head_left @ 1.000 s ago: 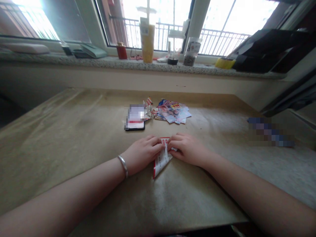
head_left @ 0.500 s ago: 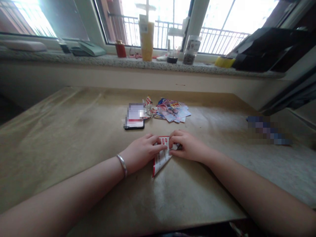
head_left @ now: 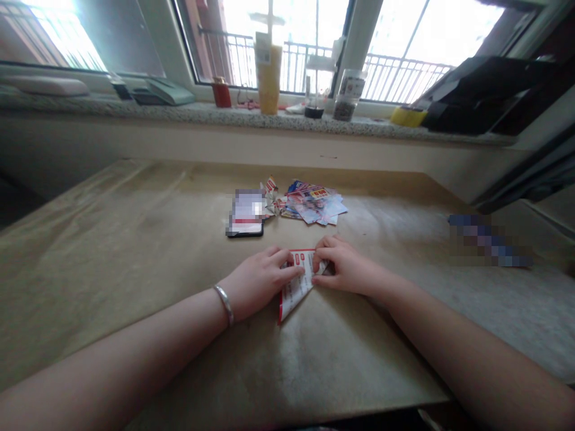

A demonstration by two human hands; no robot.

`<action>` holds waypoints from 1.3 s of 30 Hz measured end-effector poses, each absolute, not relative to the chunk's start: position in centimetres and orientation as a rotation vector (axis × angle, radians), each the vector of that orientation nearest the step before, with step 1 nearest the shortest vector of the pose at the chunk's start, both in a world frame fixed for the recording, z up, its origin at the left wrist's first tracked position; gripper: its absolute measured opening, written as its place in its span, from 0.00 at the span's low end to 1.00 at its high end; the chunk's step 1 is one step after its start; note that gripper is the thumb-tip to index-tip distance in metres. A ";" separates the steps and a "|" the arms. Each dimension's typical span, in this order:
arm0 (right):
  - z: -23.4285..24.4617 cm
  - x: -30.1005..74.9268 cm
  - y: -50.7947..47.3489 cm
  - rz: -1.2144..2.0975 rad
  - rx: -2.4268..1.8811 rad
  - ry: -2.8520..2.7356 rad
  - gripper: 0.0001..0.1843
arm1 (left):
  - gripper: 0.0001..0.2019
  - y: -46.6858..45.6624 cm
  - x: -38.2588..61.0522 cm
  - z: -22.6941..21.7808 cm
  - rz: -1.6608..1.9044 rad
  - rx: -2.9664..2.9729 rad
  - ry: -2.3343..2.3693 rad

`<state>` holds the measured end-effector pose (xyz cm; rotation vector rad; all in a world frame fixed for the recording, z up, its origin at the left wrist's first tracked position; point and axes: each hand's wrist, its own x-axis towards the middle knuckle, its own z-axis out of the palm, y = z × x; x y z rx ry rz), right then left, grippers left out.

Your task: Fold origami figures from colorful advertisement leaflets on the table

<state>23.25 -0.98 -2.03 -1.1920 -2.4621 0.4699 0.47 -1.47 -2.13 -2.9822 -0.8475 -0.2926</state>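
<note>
A folded piece of printed paper [head_left: 296, 290], white with red edging, lies on the table between my two hands, its pointed corner towards me. My left hand [head_left: 263, 275], with a silver bangle at the wrist, grips the left side of the paper, thumb and fingers pressed onto it. On the right, my right hand [head_left: 341, 263] pinches the paper's other side between thumb and curled fingers. Part of the paper is hidden under both hands.
Beyond my hands lie a phone [head_left: 245, 227] with a blurred screen, crumpled paper [head_left: 271, 200] and a pile of colourful leaflets [head_left: 317, 203]. A blurred dark blue item [head_left: 487, 242] is far right. Bottles and jars line the stone windowsill [head_left: 179, 114].
My right hand has shifted slightly to the right, and more of the paper's printed face shows between the hands. My left hand keeps its place on the paper.
</note>
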 end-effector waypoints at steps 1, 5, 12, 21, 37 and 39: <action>-2.0 23.2 -1.0 0.473 -1.193 -2.465 0.08 | 0.14 -1.5 0.5 -2.2 -0.314 -2.991 -0.836; -2.0 23.2 -1.0 0.461 -1.201 -2.482 0.07 | 0.13 -1.5 0.8 -2.3 -0.347 -3.054 -0.776; -1.9 23.2 -0.9 0.419 -1.252 -2.485 0.09 | 0.18 -1.6 1.0 -1.8 -0.288 -3.072 -0.757; -1.5 23.2 -1.0 0.469 -1.261 -2.493 0.07 | 0.18 -1.5 0.9 -1.9 -0.286 -3.084 -0.757; -1.5 24.6 0.2 0.436 -1.441 -2.450 0.04 | 0.19 -1.2 0.8 -1.9 -0.227 -3.071 -0.745; -1.4 24.7 0.4 0.437 -1.459 -2.448 0.03 | 0.18 -1.2 0.8 -1.9 -0.222 -3.071 -0.742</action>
